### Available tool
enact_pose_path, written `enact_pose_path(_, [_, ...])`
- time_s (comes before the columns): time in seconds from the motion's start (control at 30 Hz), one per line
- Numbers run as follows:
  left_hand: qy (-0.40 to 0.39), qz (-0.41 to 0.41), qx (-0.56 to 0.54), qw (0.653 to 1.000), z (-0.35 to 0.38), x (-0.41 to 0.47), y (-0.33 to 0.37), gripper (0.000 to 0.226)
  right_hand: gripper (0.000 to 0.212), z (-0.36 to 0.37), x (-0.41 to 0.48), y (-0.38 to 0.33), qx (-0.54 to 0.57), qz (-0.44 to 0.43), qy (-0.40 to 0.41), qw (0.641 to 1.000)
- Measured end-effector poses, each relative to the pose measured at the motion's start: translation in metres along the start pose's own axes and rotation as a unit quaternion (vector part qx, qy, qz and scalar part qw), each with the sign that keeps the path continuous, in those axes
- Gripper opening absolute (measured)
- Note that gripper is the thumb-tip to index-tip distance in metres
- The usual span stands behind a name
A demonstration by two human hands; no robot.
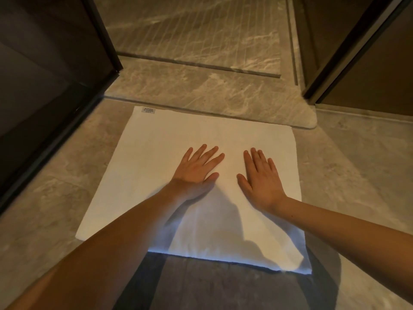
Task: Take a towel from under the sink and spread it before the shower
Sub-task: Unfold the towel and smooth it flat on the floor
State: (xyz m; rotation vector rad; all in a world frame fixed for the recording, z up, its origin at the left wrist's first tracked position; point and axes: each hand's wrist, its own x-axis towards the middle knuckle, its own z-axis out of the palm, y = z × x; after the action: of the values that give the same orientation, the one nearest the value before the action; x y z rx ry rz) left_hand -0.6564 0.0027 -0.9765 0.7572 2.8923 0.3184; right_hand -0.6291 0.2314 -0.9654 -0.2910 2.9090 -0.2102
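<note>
Your towel (156, 166) lies flat on the floor, just before the shower step (201, 95). Your left hand (196, 171) and right hand (261, 177) rest on it, fingers spread wide, holding nothing. It looks soft and light; pull it by the corners.

The towel (156, 175) looks like soft matt white cloth, smooth save faint creases, with a small printed fabric label (148, 110) sewn at its 11 o'clock corner. The floor (348, 166) and the raised shower threshold (201, 95) at 12 o'clock look like polished veined stone with a slight sheen. The dark door frame (107, 36) at 10 o'clock appears smooth and satin.
</note>
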Motion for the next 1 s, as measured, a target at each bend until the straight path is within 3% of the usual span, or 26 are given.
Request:
enact_pose_path(0.4, [0.046, -0.027, -0.013, 0.998, 0.0, -0.043, -0.04, 0.055, 0.073, 0.011, -0.02, -0.002, -0.01, -0.028, -0.012, 0.999])
enact_pose_path(0.6, [0.072, -0.191, -0.009, 0.979, 0.007, -0.093, -0.027, 0.055, 0.07, 0.003, 0.025, -0.012, -0.056, -0.184, -0.031, 0.981])
enact_pose_path(0.83, [0.077, -0.426, -0.022, 0.901, 0.022, -0.13, 0.029, 0.059, 0.072, -0.022, 0.11, -0.05, -0.172, -0.402, -0.077, 0.896])
enact_pose_path(0.93, [0.055, -0.452, -0.046, 0.889, 0.017, -0.132, 0.031, 0.063, 0.074, -0.033, 0.126, -0.067, -0.201, -0.429, -0.087, 0.877])
enact_pose_path(1.0, [0.071, -0.396, -0.04, 0.915, 0.005, -0.133, 0.016, 0.061, 0.074, -0.036, 0.121, -0.072, -0.178, -0.419, -0.08, 0.887])
